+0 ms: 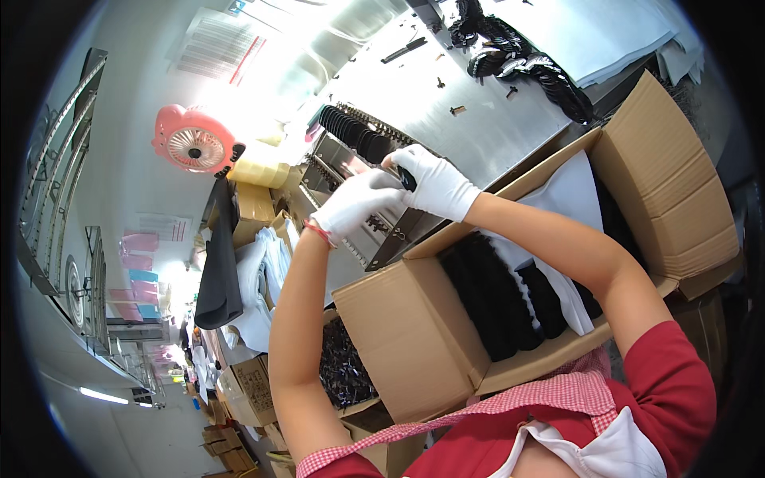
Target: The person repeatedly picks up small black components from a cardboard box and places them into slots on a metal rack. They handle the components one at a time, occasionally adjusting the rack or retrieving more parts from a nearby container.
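Observation:
My right hand (437, 185), in a white glove with bare fingertips showing, is closed on a small, flat black piece (407, 178). My left hand (360, 204), gloved the same way and with a red cord at the wrist, comes right up to that piece from the left. Its fingertips are blurred and partly hidden, so I cannot tell whether it grips anything. Just beyond both hands, a row of rounded black pieces (354, 132) stands along a metal rack (323, 169) with clips.
Below my right forearm, an open cardboard box (414, 334) holds black bundles (478, 295) and white sheets (570, 195). Glossy black pieces (522, 64) and a pen (404, 50) lie on the metal table (486, 131). A pink fan (194, 143) stands at left. Dark scraps (344, 366) fill another box.

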The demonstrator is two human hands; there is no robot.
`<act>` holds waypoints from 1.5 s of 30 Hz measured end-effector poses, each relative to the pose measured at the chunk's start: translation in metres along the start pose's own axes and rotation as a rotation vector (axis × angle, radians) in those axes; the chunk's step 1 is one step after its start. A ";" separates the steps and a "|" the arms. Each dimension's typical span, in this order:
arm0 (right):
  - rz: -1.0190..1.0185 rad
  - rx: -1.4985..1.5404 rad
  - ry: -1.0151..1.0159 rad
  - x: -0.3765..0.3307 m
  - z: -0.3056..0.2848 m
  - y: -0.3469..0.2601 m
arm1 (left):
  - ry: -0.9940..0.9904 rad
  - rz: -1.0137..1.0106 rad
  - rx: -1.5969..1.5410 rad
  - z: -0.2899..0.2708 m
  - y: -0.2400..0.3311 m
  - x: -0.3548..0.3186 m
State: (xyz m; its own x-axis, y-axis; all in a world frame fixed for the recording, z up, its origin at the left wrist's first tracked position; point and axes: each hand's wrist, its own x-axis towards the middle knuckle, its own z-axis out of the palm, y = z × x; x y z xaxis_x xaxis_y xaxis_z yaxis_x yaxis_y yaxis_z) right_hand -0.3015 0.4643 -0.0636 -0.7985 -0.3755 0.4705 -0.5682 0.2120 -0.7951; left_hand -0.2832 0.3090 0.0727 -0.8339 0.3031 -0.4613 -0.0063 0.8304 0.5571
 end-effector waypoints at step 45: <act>0.103 -0.008 -0.292 0.045 0.023 -0.002 | 0.552 -0.138 0.441 -0.064 -0.137 0.153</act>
State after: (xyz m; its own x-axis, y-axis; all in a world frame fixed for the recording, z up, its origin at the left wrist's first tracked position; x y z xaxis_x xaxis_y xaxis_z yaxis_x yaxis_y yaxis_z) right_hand -0.3313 0.4263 -0.0496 -0.7616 -0.5951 0.2565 -0.4897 0.2693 -0.8293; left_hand -0.4452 0.2122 -0.0302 -0.9996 -0.0023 -0.0264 -0.0058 0.9910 0.1340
